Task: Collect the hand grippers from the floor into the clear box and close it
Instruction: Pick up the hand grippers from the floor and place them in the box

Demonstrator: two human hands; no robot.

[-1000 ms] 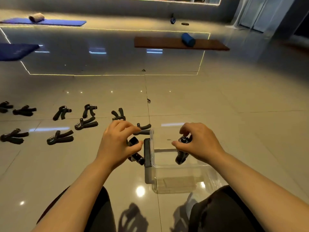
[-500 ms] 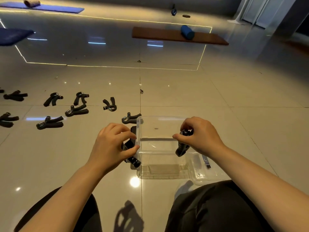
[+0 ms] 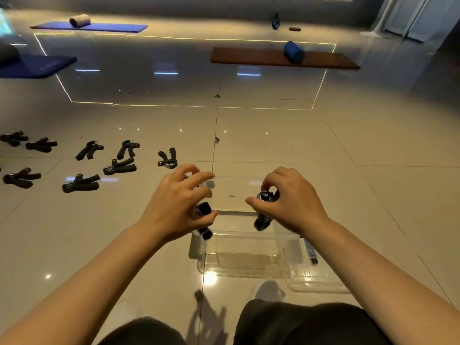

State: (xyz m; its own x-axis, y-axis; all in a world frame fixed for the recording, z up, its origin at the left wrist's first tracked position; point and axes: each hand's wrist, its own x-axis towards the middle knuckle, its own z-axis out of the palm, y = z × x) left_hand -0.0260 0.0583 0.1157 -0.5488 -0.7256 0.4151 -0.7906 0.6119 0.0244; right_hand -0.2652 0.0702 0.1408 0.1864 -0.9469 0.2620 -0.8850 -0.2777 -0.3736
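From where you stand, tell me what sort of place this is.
Probably a gym or exercise studio: flat blue exercise mats and a long brown mat bearing a blue foam roller lie on the glossy tiled floor, with black hand grippers scattered nearby.

— What's the floor (image 3: 286, 145) made of?

— Glossy tile, polished enough to mirror the lights. The clear box (image 3: 239, 242) on it is transparent plastic, smooth and shiny, and so is its lid (image 3: 316, 277) lying just right of the box.

— And the hand grippers (image 3: 119, 166) left of the box?

— Matt black handles, foam or rubber by the look, with bright metal at the joint. The one in the right hand (image 3: 291, 202) shows a shiny metal-looking knob on top.

— Further back?

— Beyond the box, a brown mat (image 3: 249, 57), matt, carrying a blue roll (image 3: 293, 51); a blue mat (image 3: 112, 27), also matt.
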